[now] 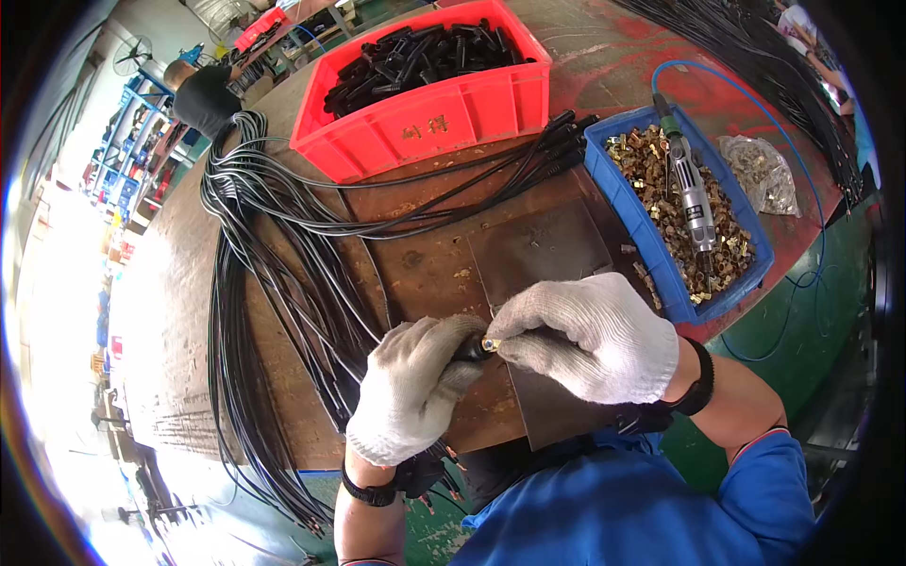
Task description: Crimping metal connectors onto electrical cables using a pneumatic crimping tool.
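— White knit gloves on both hands, meeting just this side of the dark metal plate [538, 250] on the worn wooden bench [179, 311]. How far along does it look?

— Mid-piece, I'd judge. The left hand [408, 387] is closed around the black plug end of a thin black cable [471, 349], and the right hand [590, 335] pinches a small brass-coloured fitting [491, 344] against that end, thumb and forefinger pressed together on it. Whether the fitting is seated or only being offered up, I cannot tell.

— And what is left?

— Plenty, by the look of it. Left of the plate a thick bundle of black cables [274, 283] hangs over the bench edge, and beyond the plate more plug ends [566, 132] lie fanned out. Right of the plate the blue plastic bin [661, 269] is heaped with brass fittings, a grey pneumatic driver [694, 193] lying on top. Farther back sits a red plastic crate [425, 123] full of black moulded parts.

— What can't you make out?

— The gloves cover the joint itself. Finished and unfinished cables can't be told apart in the bundle. The clear bag [763, 174] right of the bin holds something brassy, too blurred to name, and the fisheye rim cuts off the far benches.
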`<act>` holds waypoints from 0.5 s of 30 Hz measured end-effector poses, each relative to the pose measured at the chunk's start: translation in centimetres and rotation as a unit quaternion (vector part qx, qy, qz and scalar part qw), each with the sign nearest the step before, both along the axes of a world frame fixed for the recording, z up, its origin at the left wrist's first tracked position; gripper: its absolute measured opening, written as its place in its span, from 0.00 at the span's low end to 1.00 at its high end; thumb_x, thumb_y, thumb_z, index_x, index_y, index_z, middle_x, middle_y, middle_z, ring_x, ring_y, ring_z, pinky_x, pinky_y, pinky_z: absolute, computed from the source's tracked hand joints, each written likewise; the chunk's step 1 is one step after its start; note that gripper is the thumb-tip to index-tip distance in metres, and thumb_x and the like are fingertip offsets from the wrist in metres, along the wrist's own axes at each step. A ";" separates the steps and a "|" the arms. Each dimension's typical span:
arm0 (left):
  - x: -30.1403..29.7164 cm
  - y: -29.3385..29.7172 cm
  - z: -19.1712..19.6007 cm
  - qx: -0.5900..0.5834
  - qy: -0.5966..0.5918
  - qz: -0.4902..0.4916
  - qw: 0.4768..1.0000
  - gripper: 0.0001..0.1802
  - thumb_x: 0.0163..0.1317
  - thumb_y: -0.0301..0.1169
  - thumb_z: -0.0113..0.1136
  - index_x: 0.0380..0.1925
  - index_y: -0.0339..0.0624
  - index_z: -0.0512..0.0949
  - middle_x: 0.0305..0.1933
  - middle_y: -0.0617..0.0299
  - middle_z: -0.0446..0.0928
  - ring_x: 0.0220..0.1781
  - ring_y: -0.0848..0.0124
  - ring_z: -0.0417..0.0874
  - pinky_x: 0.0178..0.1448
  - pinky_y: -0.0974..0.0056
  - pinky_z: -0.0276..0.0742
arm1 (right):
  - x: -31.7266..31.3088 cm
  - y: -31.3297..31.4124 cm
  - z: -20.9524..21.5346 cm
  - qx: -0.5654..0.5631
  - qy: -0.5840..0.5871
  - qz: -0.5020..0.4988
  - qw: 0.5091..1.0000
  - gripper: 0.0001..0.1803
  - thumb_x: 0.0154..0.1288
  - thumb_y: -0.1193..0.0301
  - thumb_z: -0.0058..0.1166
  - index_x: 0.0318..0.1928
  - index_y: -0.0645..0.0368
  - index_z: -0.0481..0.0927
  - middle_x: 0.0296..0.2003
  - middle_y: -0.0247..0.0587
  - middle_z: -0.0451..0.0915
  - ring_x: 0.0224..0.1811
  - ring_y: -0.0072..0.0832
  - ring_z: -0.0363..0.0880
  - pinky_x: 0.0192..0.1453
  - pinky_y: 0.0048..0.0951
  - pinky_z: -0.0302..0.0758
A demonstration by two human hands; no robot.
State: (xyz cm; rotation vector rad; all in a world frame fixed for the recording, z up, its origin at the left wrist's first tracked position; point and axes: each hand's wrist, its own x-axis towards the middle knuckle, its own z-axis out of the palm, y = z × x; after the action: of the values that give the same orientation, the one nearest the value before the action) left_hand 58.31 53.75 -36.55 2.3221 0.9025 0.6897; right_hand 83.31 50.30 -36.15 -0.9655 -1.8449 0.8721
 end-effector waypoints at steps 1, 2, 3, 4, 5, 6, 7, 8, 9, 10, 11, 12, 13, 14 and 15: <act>0.1 0.0 0.0 -0.004 0.013 0.002 1.000 0.18 0.68 0.33 0.70 0.55 0.40 0.84 0.42 0.49 0.86 0.44 0.44 0.87 0.52 0.48 0.81 | 0.0 -0.1 0.0 -0.001 -0.001 0.000 1.000 0.08 0.74 0.76 0.67 0.50 0.59 0.86 0.42 0.45 0.91 0.43 0.42 0.93 0.46 0.37 0.87; 0.2 0.1 -0.1 -0.005 0.012 0.003 1.000 0.18 0.68 0.33 0.70 0.55 0.40 0.84 0.42 0.49 0.86 0.44 0.44 0.87 0.52 0.48 0.81 | 0.0 -0.2 0.1 -0.037 -0.001 -0.009 0.999 0.07 0.74 0.77 0.67 0.50 0.59 0.86 0.42 0.46 0.91 0.43 0.41 0.93 0.46 0.37 0.87; 0.3 0.2 -0.1 -0.003 0.012 -0.001 1.000 0.17 0.68 0.32 0.69 0.55 0.40 0.83 0.42 0.50 0.86 0.44 0.44 0.87 0.52 0.48 0.81 | -0.1 -0.3 0.2 -0.072 0.000 -0.017 0.997 0.07 0.74 0.77 0.66 0.50 0.60 0.86 0.42 0.46 0.91 0.43 0.40 0.94 0.46 0.36 0.88; 0.3 0.2 -0.1 -0.001 0.011 -0.004 1.000 0.17 0.67 0.31 0.69 0.54 0.40 0.83 0.42 0.50 0.86 0.43 0.45 0.87 0.52 0.47 0.81 | 0.0 -0.3 0.1 -0.073 -0.001 -0.016 0.997 0.07 0.74 0.77 0.66 0.50 0.60 0.86 0.42 0.46 0.91 0.43 0.40 0.94 0.46 0.36 0.88; 0.4 0.2 -0.1 -0.001 0.011 -0.004 1.000 0.17 0.67 0.31 0.69 0.54 0.40 0.83 0.42 0.50 0.86 0.43 0.45 0.87 0.52 0.47 0.81 | 0.0 -0.3 0.0 -0.075 0.006 -0.016 0.997 0.07 0.74 0.77 0.67 0.50 0.60 0.86 0.42 0.46 0.91 0.43 0.41 0.93 0.47 0.36 0.88; 0.5 0.2 -0.3 0.002 0.013 -0.005 1.000 0.17 0.67 0.31 0.69 0.54 0.41 0.83 0.42 0.50 0.86 0.43 0.45 0.87 0.51 0.47 0.81 | 0.1 -0.4 -0.1 -0.077 0.012 -0.017 0.997 0.07 0.74 0.77 0.67 0.49 0.61 0.86 0.42 0.46 0.91 0.43 0.41 0.93 0.47 0.36 0.87; 0.5 0.2 -0.4 0.005 0.015 -0.006 1.000 0.17 0.67 0.31 0.68 0.55 0.41 0.83 0.42 0.50 0.85 0.42 0.45 0.87 0.51 0.48 0.81 | 0.2 -0.3 -0.5 -0.077 0.012 -0.018 0.997 0.07 0.74 0.77 0.67 0.49 0.61 0.86 0.42 0.46 0.91 0.43 0.41 0.93 0.47 0.36 0.87; 0.6 0.3 -0.5 0.005 0.015 -0.007 1.000 0.17 0.67 0.31 0.68 0.55 0.41 0.83 0.42 0.50 0.85 0.42 0.45 0.87 0.51 0.48 0.81 | 0.4 -0.2 -1.1 -0.022 -0.001 -0.015 1.000 0.07 0.75 0.78 0.67 0.50 0.62 0.86 0.41 0.46 0.91 0.43 0.39 0.93 0.47 0.35 0.87; 0.5 0.3 -0.6 0.000 0.007 -0.014 1.000 0.17 0.66 0.30 0.69 0.55 0.41 0.83 0.41 0.50 0.85 0.42 0.45 0.87 0.51 0.48 0.81 | 0.4 -0.1 -1.4 0.032 -0.014 -0.012 0.999 0.07 0.75 0.78 0.67 0.50 0.62 0.86 0.41 0.47 0.91 0.43 0.38 0.93 0.47 0.34 0.87; 0.6 0.4 -0.6 -0.005 -0.001 -0.022 1.000 0.17 0.66 0.29 0.69 0.55 0.41 0.83 0.41 0.50 0.85 0.42 0.45 0.86 0.50 0.48 0.81 | 0.5 -0.1 -1.3 0.032 -0.014 -0.012 0.999 0.07 0.75 0.78 0.67 0.50 0.62 0.86 0.41 0.47 0.91 0.43 0.38 0.93 0.47 0.34 0.87; 0.7 0.3 -0.5 -0.005 -0.001 -0.022 1.000 0.17 0.66 0.29 0.69 0.55 0.41 0.83 0.41 0.50 0.85 0.42 0.45 0.86 0.50 0.48 0.81 | 0.6 0.0 -1.1 0.010 -0.011 -0.005 1.000 0.07 0.75 0.78 0.67 0.50 0.62 0.86 0.41 0.47 0.91 0.43 0.38 0.93 0.48 0.34 0.87; 0.8 0.3 -0.5 0.007 0.020 -0.015 1.000 0.18 0.65 0.28 0.70 0.55 0.41 0.83 0.41 0.50 0.85 0.42 0.45 0.86 0.51 0.48 0.81 | 0.7 0.0 -1.1 -0.012 -0.007 0.001 1.000 0.07 0.75 0.78 0.66 0.50 0.62 0.86 0.41 0.47 0.91 0.43 0.38 0.93 0.48 0.34 0.87; 1.0 0.3 -0.4 0.020 0.040 -0.008 0.999 0.19 0.64 0.27 0.70 0.55 0.40 0.83 0.41 0.50 0.85 0.42 0.44 0.86 0.51 0.48 0.81 | 0.8 0.0 -1.0 -0.012 -0.008 0.001 1.000 0.07 0.75 0.78 0.66 0.50 0.62 0.86 0.41 0.47 0.91 0.43 0.38 0.93 0.48 0.34 0.87; 1.3 0.1 -0.3 0.019 0.040 -0.009 0.999 0.19 0.64 0.27 0.70 0.55 0.40 0.83 0.41 0.50 0.85 0.42 0.44 0.86 0.51 0.48 0.81 | 0.8 0.1 -0.8 -0.055 0.016 -0.004 0.998 0.06 0.76 0.78 0.66 0.50 0.62 0.86 0.42 0.47 0.91 0.43 0.39 0.93 0.48 0.35 0.87; 1.6 -0.2 -0.1 0.047 0.050 0.010 0.998 0.19 0.63 0.28 0.70 0.55 0.37 0.83 0.42 0.48 0.85 0.44 0.43 0.86 0.52 0.47 0.82 | 0.8 0.0 -0.7 -0.096 0.040 -0.009 0.995 0.06 0.76 0.78 0.66 0.50 0.62 0.86 0.43 0.47 0.91 0.43 0.40 0.93 0.48 0.35 0.87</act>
State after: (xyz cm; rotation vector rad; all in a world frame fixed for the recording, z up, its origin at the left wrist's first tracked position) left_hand 59.93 53.55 -36.67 2.4535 0.9576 0.6415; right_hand 84.10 50.33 -36.86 -1.0476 -1.7044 1.0775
